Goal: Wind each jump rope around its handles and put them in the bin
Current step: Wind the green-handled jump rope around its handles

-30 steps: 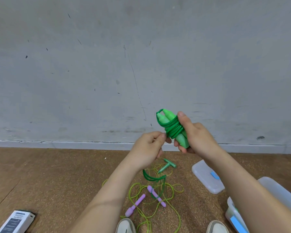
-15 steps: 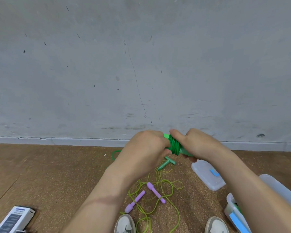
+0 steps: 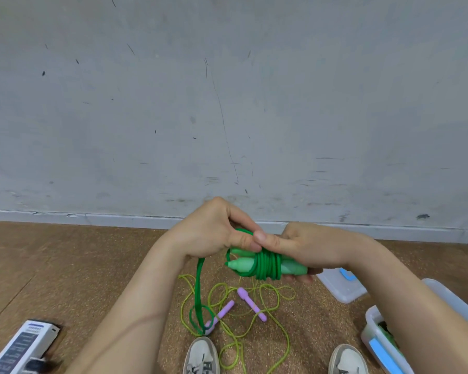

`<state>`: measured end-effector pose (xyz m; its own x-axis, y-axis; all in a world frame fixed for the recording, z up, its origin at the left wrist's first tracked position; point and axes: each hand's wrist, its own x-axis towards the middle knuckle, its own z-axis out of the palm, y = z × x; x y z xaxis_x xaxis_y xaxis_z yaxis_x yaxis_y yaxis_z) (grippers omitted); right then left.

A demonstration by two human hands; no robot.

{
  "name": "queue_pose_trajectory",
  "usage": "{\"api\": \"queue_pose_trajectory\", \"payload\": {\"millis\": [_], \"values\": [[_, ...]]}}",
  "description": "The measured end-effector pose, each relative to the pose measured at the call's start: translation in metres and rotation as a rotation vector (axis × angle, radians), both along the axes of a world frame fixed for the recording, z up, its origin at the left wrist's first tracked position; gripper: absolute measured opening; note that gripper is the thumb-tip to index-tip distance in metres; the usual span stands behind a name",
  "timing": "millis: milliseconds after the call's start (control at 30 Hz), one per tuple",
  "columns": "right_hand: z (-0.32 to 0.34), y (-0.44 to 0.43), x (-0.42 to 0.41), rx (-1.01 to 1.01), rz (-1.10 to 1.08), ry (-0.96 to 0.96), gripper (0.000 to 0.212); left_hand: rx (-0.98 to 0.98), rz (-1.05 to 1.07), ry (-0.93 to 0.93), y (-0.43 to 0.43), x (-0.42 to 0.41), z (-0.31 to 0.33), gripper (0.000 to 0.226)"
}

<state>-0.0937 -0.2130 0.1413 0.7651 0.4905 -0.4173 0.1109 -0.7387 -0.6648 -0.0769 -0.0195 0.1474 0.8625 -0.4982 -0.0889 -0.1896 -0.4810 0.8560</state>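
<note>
**A:** In the head view, where was the green jump rope (image 3: 270, 268)?

**B:** Off the floor (image 3: 65, 265), held between both hands in front of the wall (image 3: 227, 103). The right hand (image 3: 308, 247) gripped the rear ends of its two handles (image 3: 241, 265), with the thumb laid over the wound turns. The left hand (image 3: 214, 233) had its fingers (image 3: 241, 220) curled, pinching the cord (image 3: 199, 287) just above the handle tips.

**A:** And the unwound part?

**B:** It hung from the left hand down to the floor and ended in a loop beside the left shoe (image 3: 201, 354).

**A:** What else lay there?

**B:** A yellow-green rope (image 3: 281, 288) with purple handles sprawled loose beyond that shoe. Toward the floor's right edge sat a clear lid (image 3: 335, 288). Nearer was the bin (image 3: 369, 317), with something green inside. A box (image 3: 22, 344) lay at the near left corner.
</note>
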Motion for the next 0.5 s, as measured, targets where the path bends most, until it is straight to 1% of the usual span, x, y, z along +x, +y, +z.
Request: {"api": "queue_pose_trajectory", "payload": {"millis": [100,233,300,367,467,500], "values": [[-0.005,-0.001,0.002,0.021,0.012,0.000,0.079,-0.007,-0.001,0.011,0.001,0.003,-0.001,0.017],[-0.015,0.005,0.003,0.046,-0.026,-0.080,0.074,-0.046,0.004,0.053,0.002,0.007,-0.002,0.015],[-0.017,0.009,0.003,0.069,-0.045,-0.108,0.066,-0.075,-0.010,0.087,0.006,0.011,-0.005,0.015],[-0.017,0.012,0.003,0.164,-0.059,-0.096,0.056,-0.173,-0.012,0.148,0.010,0.014,-0.009,0.016],[-0.012,0.016,0.002,0.358,-0.073,-0.107,0.058,-0.426,0.063,0.308,0.007,0.019,-0.017,0.027],[-0.010,0.017,0.003,0.432,-0.097,-0.119,0.055,-0.498,0.104,0.367,0.003,0.020,-0.020,0.023]]}}
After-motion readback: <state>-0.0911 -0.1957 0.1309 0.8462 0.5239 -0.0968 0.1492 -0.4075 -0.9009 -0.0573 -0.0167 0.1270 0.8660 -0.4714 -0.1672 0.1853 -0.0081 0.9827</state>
